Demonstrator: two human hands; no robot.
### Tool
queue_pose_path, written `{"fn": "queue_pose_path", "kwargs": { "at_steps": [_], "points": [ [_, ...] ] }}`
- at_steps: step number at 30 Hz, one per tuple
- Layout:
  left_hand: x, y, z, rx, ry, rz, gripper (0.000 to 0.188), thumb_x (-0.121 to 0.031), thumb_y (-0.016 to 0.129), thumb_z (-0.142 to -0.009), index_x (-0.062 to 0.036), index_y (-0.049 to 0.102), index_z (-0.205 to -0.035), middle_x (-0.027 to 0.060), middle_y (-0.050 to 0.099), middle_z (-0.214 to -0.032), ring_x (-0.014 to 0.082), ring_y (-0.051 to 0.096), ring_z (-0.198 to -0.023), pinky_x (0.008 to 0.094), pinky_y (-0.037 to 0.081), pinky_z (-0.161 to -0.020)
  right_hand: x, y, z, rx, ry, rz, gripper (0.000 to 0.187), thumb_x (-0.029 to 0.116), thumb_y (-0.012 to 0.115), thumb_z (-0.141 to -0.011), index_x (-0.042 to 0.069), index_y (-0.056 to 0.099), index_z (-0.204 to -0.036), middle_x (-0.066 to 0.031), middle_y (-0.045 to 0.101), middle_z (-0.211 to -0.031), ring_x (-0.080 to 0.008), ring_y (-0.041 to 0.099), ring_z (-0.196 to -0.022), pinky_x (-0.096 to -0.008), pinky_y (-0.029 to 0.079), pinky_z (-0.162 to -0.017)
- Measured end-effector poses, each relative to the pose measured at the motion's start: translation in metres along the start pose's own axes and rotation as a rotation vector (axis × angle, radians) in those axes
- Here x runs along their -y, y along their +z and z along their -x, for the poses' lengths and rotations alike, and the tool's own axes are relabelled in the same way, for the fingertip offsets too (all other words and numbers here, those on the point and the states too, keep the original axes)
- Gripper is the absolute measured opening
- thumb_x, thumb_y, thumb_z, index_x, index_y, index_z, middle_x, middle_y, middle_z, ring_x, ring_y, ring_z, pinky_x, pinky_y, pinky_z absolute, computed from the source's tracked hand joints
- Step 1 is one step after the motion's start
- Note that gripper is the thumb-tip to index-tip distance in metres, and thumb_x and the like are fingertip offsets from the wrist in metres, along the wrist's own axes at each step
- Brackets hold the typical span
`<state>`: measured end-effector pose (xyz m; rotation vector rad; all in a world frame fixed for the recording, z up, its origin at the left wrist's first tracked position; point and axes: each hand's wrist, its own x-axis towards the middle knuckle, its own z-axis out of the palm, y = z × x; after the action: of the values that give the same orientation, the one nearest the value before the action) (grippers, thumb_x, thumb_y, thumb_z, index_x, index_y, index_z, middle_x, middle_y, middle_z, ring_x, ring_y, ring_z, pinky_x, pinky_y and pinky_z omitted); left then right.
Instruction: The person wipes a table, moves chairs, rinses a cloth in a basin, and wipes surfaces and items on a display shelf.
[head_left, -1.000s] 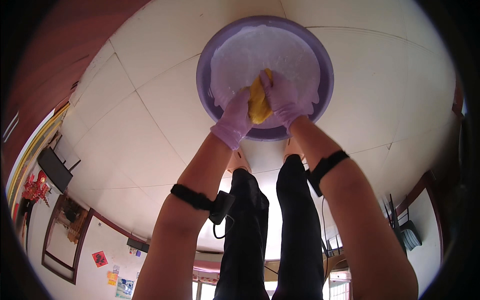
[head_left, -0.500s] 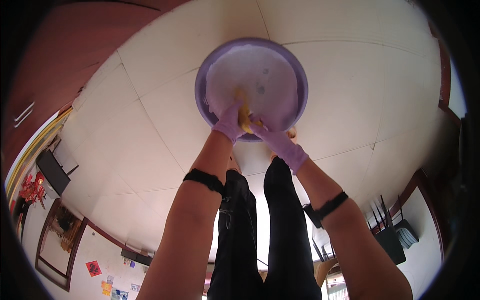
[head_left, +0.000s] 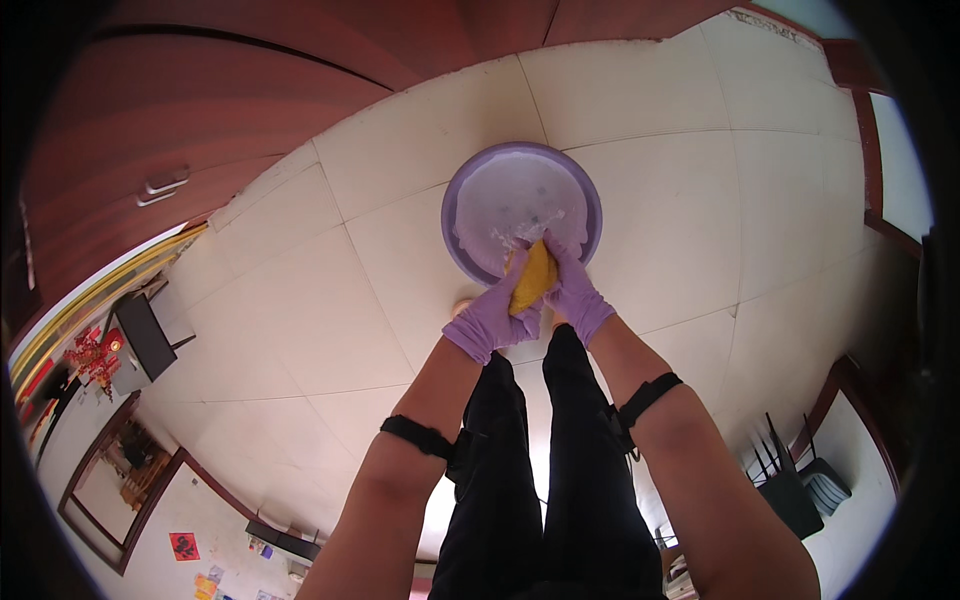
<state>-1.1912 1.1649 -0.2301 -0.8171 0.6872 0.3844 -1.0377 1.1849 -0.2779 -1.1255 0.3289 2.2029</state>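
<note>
From the head view, looking straight down: both hands, in thin purple gloves, meet over the near rim of a round lilac plastic basin (head_left: 470, 175) standing on the cream tiled floor (head_left: 300, 300). The left hand (head_left: 490, 318) is curled around the lower end of a yellow soft cloth-like piece (head_left: 533, 280), fingers wrapped tight on it. The right hand (head_left: 573, 290) clasps the same yellow piece from the other side, fingers closed over its upper part. The yellow piece sits upright between the two palms, right at the basin's near edge, above the foamy white water inside. Black bands ring both forearms. Dark trousered legs (head_left: 545, 470) stand just below the basin. Reddish-brown wooden cabinet doors (head_left: 200, 110) line the far wall.
</note>
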Motion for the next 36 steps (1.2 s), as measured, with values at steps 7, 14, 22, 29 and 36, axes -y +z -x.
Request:
{"fn": "queue_pose_path", "kwargs": {
  "at_steps": [7, 14, 22, 29, 36],
  "points": [
    [0.041, 0.04, 0.072, 0.004, 0.151, -0.543, 0.04, -0.036, 0.07, -0.091, -0.0045, 0.055, -0.109, -0.0013, 0.05, -0.074, 0.0056, 0.046, -0.055, 0.0194, 0.037, -0.05, 0.01, 0.088, 0.046, -0.056, -0.054, 0.439, 0.015, 0.019, 0.065, -0.087, 0.011, 0.053, -0.088, -0.0031, 0.054, -0.086, -0.0162, 0.058, -0.077, -0.0287, 0.051, -0.072],
    [0.049, 0.047, 0.083, -0.441, 0.418, -1.459, 0.041, -0.032, 0.072, -0.076, -0.003, 0.064, -0.103, 0.0061, 0.067, -0.089, 0.0207, 0.062, -0.068, 0.0345, 0.049, -0.066, 0.002, 0.115, 0.047, -0.054, -0.249, 1.161, 0.011, 0.011, 0.061, -0.081, 0.002, 0.057, -0.085, -0.0084, 0.058, -0.08, -0.0226, 0.056, -0.074, -0.0359, 0.048, -0.07],
    [0.067, 0.056, 0.084, -0.995, 0.553, -2.047, 0.046, -0.042, 0.066, -0.074, -0.0063, 0.068, -0.104, 0.0177, 0.071, -0.095, 0.0362, 0.067, -0.09, 0.0429, 0.053, -0.078, -0.017, 0.117, 0.056, -0.295, -0.516, 1.584, 0.012, 0.007, 0.056, -0.075, 0.0, 0.055, -0.085, -0.0195, 0.058, -0.079, -0.0336, 0.058, -0.075, -0.0429, 0.044, -0.069],
    [0.142, 0.109, 0.161, -0.829, 0.676, -1.976, 0.046, -0.036, 0.07, -0.071, -0.0054, 0.067, -0.106, 0.0189, 0.07, -0.099, 0.0374, 0.067, -0.091, 0.0453, 0.053, -0.079, -0.014, 0.144, 0.131, -0.326, -0.526, 1.477, 0.014, 0.01, 0.062, -0.081, 0.003, 0.051, -0.08, -0.0139, 0.058, -0.079, -0.0245, 0.057, -0.071, -0.0375, 0.046, -0.066],
    [0.216, 0.156, 0.245, -0.481, 0.656, -1.408, 0.041, -0.02, 0.075, -0.071, -0.0014, 0.064, -0.107, 0.009, 0.067, -0.088, 0.0199, 0.065, -0.081, 0.0308, 0.052, -0.069, 0.023, 0.219, 0.26, 0.129, -0.225, 0.897, 0.014, 0.01, 0.065, -0.086, 0.007, 0.052, -0.079, -0.0057, 0.06, -0.087, -0.0199, 0.058, -0.074, -0.0337, 0.05, -0.07]
  ]
}}
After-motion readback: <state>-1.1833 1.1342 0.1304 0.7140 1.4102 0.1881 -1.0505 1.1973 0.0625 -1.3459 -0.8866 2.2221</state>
